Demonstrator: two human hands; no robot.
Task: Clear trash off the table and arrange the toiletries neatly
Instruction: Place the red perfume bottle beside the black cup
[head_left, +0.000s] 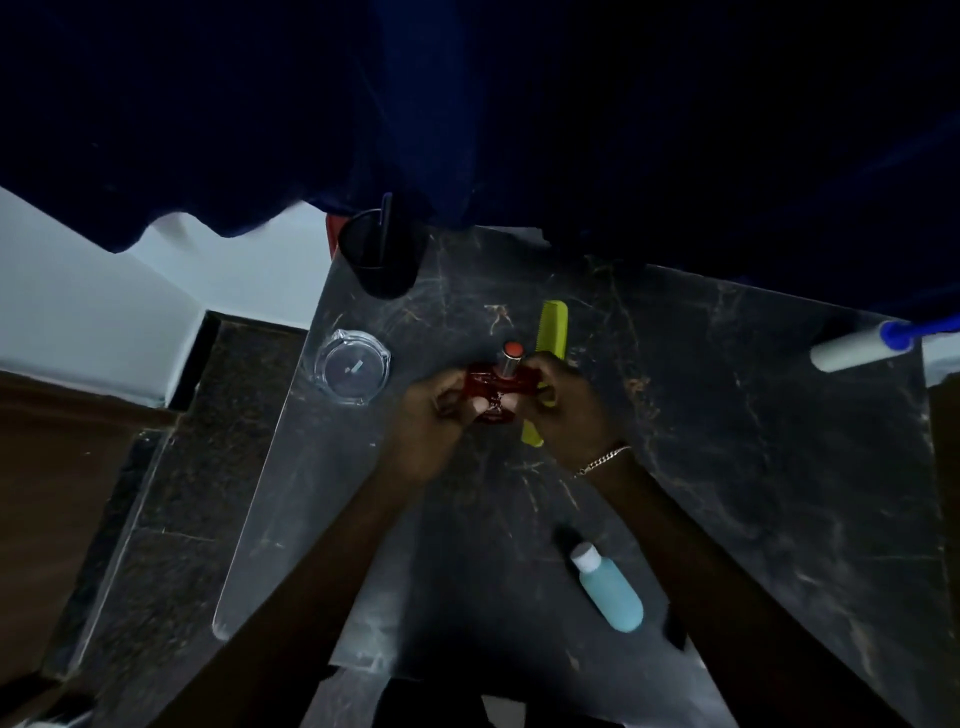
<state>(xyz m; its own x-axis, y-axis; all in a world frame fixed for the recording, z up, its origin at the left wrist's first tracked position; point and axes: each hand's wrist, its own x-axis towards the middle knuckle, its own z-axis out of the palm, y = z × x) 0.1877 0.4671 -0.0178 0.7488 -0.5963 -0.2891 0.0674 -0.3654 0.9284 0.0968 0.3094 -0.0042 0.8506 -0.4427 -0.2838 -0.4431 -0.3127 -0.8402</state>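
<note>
Overhead, a dark marble table (727, 415) carries a black cup (382, 254), a clear glass ashtray (353, 366), a teal bottle (610, 592) lying flat and a yellow-green comb (548, 338). Near its middle, the left hand (431, 410) and right hand (566, 410) together pinch a crumpled red wrapper (493, 387), just in front of a small orange-capped tube (511, 356).

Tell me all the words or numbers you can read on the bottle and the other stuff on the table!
None can be read.
Blue bottle: no label showing.
Red wrapper held by both hands: too blurred.
Lint roller, green comb, black cup, glass ashtray: no text.
</note>
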